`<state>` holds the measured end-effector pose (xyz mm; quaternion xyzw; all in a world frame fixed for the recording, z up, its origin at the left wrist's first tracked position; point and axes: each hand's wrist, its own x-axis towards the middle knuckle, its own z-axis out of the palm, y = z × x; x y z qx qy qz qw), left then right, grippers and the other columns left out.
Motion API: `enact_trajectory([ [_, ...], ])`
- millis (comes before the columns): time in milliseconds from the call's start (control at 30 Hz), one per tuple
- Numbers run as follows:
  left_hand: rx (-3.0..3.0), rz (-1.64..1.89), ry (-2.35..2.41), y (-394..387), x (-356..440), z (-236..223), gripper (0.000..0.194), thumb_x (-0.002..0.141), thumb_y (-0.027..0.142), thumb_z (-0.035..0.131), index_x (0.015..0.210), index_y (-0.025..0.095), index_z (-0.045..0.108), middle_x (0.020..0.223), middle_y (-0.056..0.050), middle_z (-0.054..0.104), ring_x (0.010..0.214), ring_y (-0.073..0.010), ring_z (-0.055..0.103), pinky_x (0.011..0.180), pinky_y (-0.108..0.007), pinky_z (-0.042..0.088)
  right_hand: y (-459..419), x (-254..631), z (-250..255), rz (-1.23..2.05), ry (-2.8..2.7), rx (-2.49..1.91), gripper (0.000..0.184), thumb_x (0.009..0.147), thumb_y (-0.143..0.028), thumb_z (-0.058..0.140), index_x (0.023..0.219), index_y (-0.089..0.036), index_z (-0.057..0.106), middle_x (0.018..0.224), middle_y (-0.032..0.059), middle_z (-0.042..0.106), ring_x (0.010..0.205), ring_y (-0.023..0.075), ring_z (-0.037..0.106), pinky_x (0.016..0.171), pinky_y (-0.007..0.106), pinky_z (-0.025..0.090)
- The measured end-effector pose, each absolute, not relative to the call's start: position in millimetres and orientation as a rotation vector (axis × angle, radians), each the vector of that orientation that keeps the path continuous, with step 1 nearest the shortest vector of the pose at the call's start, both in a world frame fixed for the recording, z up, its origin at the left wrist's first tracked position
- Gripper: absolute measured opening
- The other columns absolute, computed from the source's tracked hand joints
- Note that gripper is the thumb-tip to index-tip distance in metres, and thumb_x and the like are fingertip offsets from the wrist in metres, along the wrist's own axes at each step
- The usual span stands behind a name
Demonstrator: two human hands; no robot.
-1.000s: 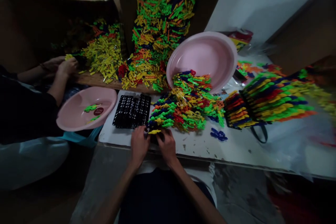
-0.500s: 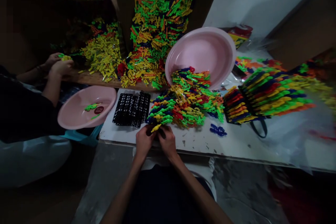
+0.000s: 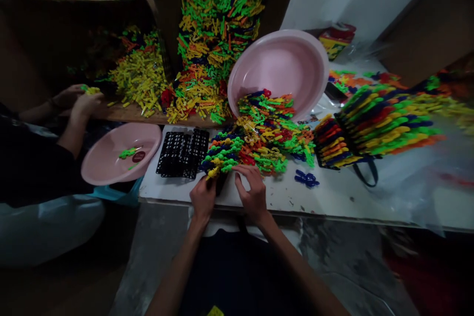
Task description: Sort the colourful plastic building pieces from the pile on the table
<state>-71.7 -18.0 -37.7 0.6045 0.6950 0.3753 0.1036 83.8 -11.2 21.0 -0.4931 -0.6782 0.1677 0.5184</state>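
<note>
My left hand (image 3: 203, 198) is closed at the near end of a black rack (image 3: 221, 183), mostly hidden, that carries rows of knobbly plastic pieces (image 3: 224, 150) in green, blue and yellow. A yellow piece (image 3: 212, 173) stands just above its fingertips. To the right, my right hand (image 3: 252, 190) is off the rack with thumb and fingers apart, holding nothing. Its fingertips reach the near edge of a loose pile of coloured plastic pieces (image 3: 274, 136). A few dark blue pieces (image 3: 306, 178) lie on the white table right of that hand.
Black lattice racks (image 3: 181, 153) lie left of my hands. A tilted pink basin (image 3: 281, 66) stands behind the pile. Filled racks (image 3: 388, 128) rest on the right. At left, a co-worker's hands (image 3: 83, 101) hold pieces above another pink basin (image 3: 107, 145).
My right hand has left the rack, moved right and spread its fingers. My left hand stays at the rack's near end. The whole view has shifted slightly.
</note>
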Motion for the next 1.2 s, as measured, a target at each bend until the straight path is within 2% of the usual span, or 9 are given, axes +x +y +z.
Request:
enact_trajectory([
  [267, 1.863, 0.914, 2.077, -9.0, -75.2, -35.1, 0.026, 0.093, 0.038, 0.054, 0.094, 0.019, 0.072, 0.081, -0.008, 0.074, 0.067, -0.0178, 0.064, 0.065, -0.027, 0.038, 19.3, 77.8, 36.2, 0.353, -1.897, -1.046, 0.029, 0.094, -0.023, 0.06, 0.119, -0.034, 0.067, 0.118, 0.0032, 0.067, 0.114, 0.024, 0.056, 0.102, 0.044, 0.046],
  [400, 1.878, 1.053, 2.102, -7.6, -71.4, -44.1, 0.029, 0.095, 0.036, 0.051, 0.084, 0.018, 0.07, 0.077, -0.007, 0.074, 0.067, -0.0177, 0.063, 0.072, -0.029, 0.039, 31.7, 72.5, 38.2, 0.341, -1.993, -1.004, 0.02, 0.094, -0.03, 0.061, 0.112, -0.033, 0.07, 0.114, 0.0019, 0.069, 0.113, 0.0238, 0.056, 0.1, 0.042, 0.045],
  [533, 1.918, 1.111, 2.033, -8.9, -70.5, -50.4, 0.029, 0.096, 0.036, 0.049, 0.087, 0.018, 0.07, 0.079, -0.006, 0.074, 0.069, -0.0164, 0.062, 0.073, -0.03, 0.038, 34.2, 74.5, 33.3, 0.363, -2.012, -0.997, 0.018, 0.095, -0.031, 0.06, 0.11, -0.032, 0.07, 0.115, 0.0023, 0.069, 0.112, 0.0231, 0.057, 0.099, 0.042, 0.044],
  [667, 1.942, 1.06, 2.034, -7.3, -73.5, -50.0, 0.028, 0.096, 0.036, 0.05, 0.088, 0.019, 0.071, 0.076, -0.004, 0.074, 0.064, -0.0154, 0.06, 0.073, -0.031, 0.036, 32.2, 76.9, 27.7, 0.372, -2.011, -0.996, 0.018, 0.094, -0.031, 0.06, 0.11, -0.032, 0.069, 0.117, 0.0025, 0.068, 0.113, 0.023, 0.056, 0.1, 0.041, 0.043],
  [833, 2.093, 0.868, 2.014, -3.2, -78.7, -48.8, 0.025, 0.096, 0.027, 0.047, 0.093, 0.019, 0.071, 0.082, -0.007, 0.075, 0.064, -0.0172, 0.061, 0.079, -0.034, 0.036, 34.2, 72.3, 23.7, 0.352, -1.997, -1.034, 0.012, 0.094, -0.03, 0.061, 0.101, -0.03, 0.07, 0.114, 0.0034, 0.067, 0.113, 0.0242, 0.054, 0.098, 0.042, 0.043],
  [1033, 2.154, 0.743, 2.012, -3.0, -73.9, -46.6, 0.023, 0.087, 0.016, 0.049, 0.099, 0.018, 0.069, 0.089, -0.01, 0.076, 0.059, -0.0174, 0.06, 0.084, -0.037, 0.037, 37.0, 64.9, 19.5, 0.277, -1.988, -1.085, 0.008, 0.091, -0.03, 0.061, 0.09, -0.027, 0.069, 0.116, 0.0059, 0.062, 0.111, 0.0255, 0.052, 0.097, 0.044, 0.04],
  [1133, 2.148, 0.713, 2.031, -0.3, -71.8, -42.4, 0.025, 0.083, 0.013, 0.051, 0.1, 0.018, 0.069, 0.082, -0.01, 0.075, 0.055, -0.0176, 0.06, 0.085, -0.038, 0.038, 39.1, 56.1, 25.5, 0.245, -1.993, -1.117, 0.008, 0.09, -0.03, 0.062, 0.088, -0.027, 0.069, 0.118, 0.0062, 0.06, 0.112, 0.0257, 0.05, 0.099, 0.044, 0.038],
  [1200, 2.101, 0.753, 2.029, 1.1, -72.8, -39.8, 0.022, 0.082, 0.014, 0.051, 0.093, 0.019, 0.069, 0.075, -0.008, 0.074, 0.058, -0.0193, 0.062, 0.085, -0.039, 0.039, 40.8, 54.0, 31.4, 0.233, -2.027, -1.081, 0.007, 0.09, -0.029, 0.063, 0.088, -0.027, 0.069, 0.12, 0.0051, 0.061, 0.114, 0.0255, 0.05, 0.099, 0.044, 0.037],
])
